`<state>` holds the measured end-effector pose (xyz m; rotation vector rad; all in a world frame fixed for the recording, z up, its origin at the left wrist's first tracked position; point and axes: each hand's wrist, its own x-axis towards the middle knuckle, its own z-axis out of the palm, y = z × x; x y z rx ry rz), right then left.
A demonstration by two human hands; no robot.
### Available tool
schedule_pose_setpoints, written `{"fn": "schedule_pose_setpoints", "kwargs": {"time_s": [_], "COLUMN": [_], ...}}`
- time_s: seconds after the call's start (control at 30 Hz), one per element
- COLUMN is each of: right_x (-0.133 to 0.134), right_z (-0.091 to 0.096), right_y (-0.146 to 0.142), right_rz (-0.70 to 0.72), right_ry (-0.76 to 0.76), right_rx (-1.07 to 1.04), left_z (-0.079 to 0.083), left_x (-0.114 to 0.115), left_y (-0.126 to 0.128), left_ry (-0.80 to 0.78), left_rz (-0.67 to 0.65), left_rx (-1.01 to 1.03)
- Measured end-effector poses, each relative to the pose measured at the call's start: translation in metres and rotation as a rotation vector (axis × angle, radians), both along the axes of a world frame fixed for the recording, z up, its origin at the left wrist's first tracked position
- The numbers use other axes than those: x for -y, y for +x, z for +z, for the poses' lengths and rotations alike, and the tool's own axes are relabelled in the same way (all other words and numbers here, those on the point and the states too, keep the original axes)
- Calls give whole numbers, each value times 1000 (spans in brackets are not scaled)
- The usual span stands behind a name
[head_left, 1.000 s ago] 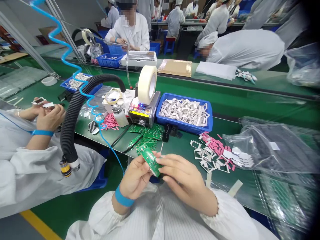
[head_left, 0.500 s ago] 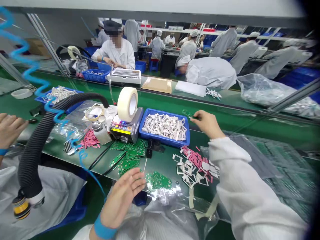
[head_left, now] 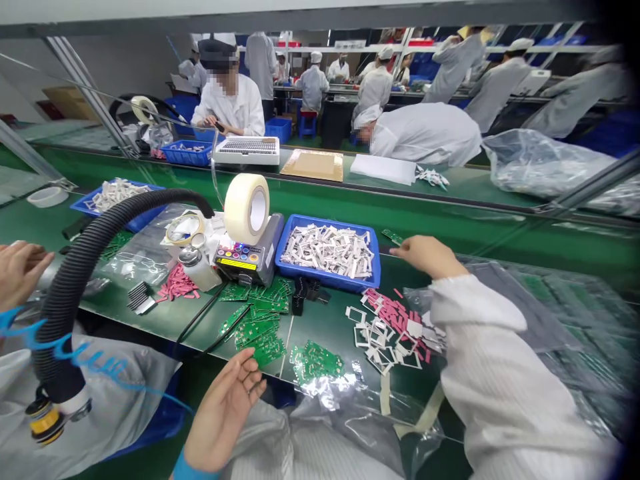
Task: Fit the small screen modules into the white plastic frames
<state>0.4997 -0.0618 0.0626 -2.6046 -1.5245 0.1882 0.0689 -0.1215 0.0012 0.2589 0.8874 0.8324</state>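
My right hand (head_left: 425, 255) is stretched far forward to the edge of the green conveyor belt (head_left: 450, 213). Its fingers are loosely extended and hold nothing. A small green circuit board (head_left: 393, 236) lies on the belt just beyond the fingertips, apart from them. My left hand (head_left: 225, 407) hovers open at the table's near edge, palm up and fingers spread. Nearest to it is a pile of green circuit boards (head_left: 257, 323). Another green board (head_left: 317, 360) lies beside a crumpled clear plastic bag (head_left: 345, 400) between my arms.
A blue tray (head_left: 373, 270) holds white frame pieces. Left of it stands a tape dispenser with a big roll (head_left: 247, 208). Pink and white pieces (head_left: 395, 323) lie under my right sleeve. A black ribbed hose (head_left: 95, 233) arcs at left, above a co-worker's hand (head_left: 20, 270). People work across the belt.
A second ago both hands held a green board near my lap. My right hand carried it out to the belt and let it go; my left hand opened and sank back.
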Motion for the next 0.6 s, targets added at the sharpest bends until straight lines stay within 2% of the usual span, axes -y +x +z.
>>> {"fn": "schedule_pose_setpoints", "kwargs": {"time_s": [0.1,0.23,0.3,0.37,0.47,0.6], "right_x": [38,63,66,70,84,102], "right_z": [-13,-40,-40,-30,-10,-2], "right_y": [-39,-77,-81,-84,-107,-175], "right_rz": [19,-23,-54,-31,154,660], "right_ry": [-159,-179,-151,-107,-48,-4], "right_rx": [-57,-35,-19,-38,-156,-478], "left_z": [2,5,8,11,15,11], "left_x": [4,9,10,12,15,22], "left_y": [15,29,32,33,34,41], "left_ry": [8,-3,7,35,76,66], "left_rz": [-63,-149,-187,-216,-307,-545], "left_rx": [53,129,153,169,156,170]}}
